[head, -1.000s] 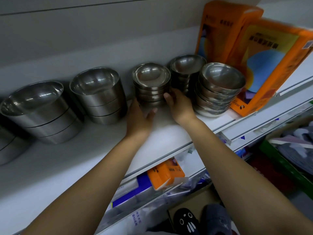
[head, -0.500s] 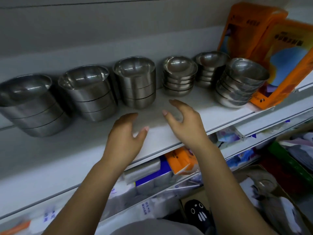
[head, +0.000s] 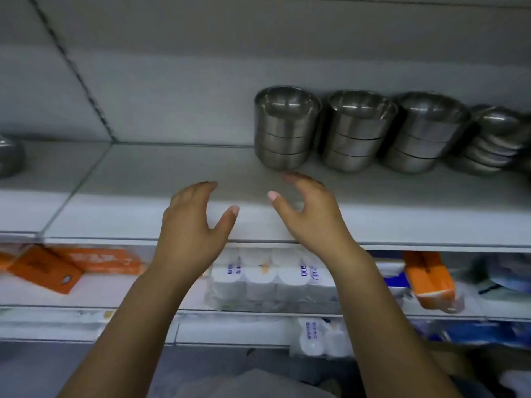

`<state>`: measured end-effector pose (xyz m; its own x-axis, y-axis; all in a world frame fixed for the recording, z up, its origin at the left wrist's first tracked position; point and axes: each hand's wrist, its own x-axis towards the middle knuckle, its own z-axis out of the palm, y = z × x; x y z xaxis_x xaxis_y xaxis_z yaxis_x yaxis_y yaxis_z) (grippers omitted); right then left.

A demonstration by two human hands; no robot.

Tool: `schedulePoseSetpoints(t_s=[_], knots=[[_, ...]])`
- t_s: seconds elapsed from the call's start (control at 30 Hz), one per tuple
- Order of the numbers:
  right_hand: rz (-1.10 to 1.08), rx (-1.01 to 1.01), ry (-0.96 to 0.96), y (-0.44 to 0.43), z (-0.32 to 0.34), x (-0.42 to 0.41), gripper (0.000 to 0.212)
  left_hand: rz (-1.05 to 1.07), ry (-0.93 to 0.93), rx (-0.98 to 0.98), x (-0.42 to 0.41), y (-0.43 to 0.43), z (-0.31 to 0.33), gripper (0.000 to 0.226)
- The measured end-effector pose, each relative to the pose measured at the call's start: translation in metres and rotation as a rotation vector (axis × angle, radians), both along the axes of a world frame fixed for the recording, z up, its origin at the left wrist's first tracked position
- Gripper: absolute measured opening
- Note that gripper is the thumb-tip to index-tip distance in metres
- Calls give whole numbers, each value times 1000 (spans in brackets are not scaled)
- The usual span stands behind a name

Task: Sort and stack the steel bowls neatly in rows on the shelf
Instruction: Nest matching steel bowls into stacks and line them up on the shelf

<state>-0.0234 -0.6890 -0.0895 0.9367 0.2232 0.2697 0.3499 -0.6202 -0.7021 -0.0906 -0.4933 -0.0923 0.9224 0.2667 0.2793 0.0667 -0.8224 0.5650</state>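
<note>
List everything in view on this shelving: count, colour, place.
deep steel bowl stacks: 3 stacks of three bowls, silver, back of upper shelf, right of centre
shallow steel bowl stack: 1, silver, right end of that row, blurred
steel item: 1, silver, far left edge, cropped
upper shelf: 1, white
left orange packs: at least 2, orange, lower shelf, left
toilet roll pack: 1, white, lower shelf, centre
right orange pack: 1, orange, lower shelf, right
left hand: 1, empty, over the shelf's front edge
right hand: 1, empty, fingertips near the leftmost stack's base
</note>
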Motion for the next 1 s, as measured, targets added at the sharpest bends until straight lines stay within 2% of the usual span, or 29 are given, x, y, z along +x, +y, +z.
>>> schedulePoseSetpoints(t_s=[0.33, 0.53, 0.67, 0.83, 1.0], knots=[[357, -25, 6, 198, 0, -50, 49, 352, -18, -7, -120, 170, 2, 58], [533, -65, -4, 284, 6, -73, 46, 494, -43, -24, -160, 230, 8, 61], [594, -51, 5, 332, 11, -77, 46, 587, -45, -45, -177, 259, 5, 51], [645, -38, 44, 391, 14, -72, 61, 664, -20, -66, -193, 306, -1, 58], [605, -32, 50, 459, 15, -49, 86, 683, -39, -79, -176, 363, -5, 51]])
